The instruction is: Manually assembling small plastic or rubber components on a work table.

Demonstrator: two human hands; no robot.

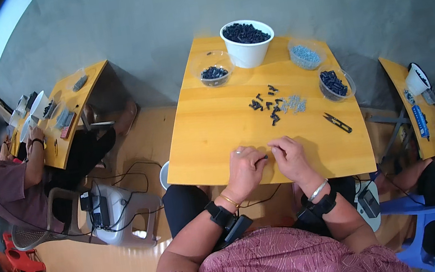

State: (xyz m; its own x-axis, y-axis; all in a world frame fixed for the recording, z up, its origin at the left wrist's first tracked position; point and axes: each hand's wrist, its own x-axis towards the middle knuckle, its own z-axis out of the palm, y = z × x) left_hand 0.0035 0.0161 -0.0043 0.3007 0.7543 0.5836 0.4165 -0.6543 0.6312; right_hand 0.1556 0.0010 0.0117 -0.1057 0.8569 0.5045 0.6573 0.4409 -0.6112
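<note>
At the table's near edge, my left hand [245,170] is closed in a pinch, with the tip of a small dark part [266,157] showing at its fingertips. Just to its right, my right hand [290,156] has its fingers curled together; whatever they hold, if anything, is hidden. Beyond my hands lies a loose scatter of small black plastic parts [256,105]. Beside it is a little heap of small silvery-grey pieces [296,104]. A pair of black thread snips [337,122] rests to the right, touched by neither hand.
On the wooden table [202,149] stand a white bucket [250,54] of black parts and clear tubs of dark parts [214,73], light-blue pieces [305,56] and dark-blue parts [334,83]. Other people sit at tables left and right. Cables drape over a grey stool [127,211].
</note>
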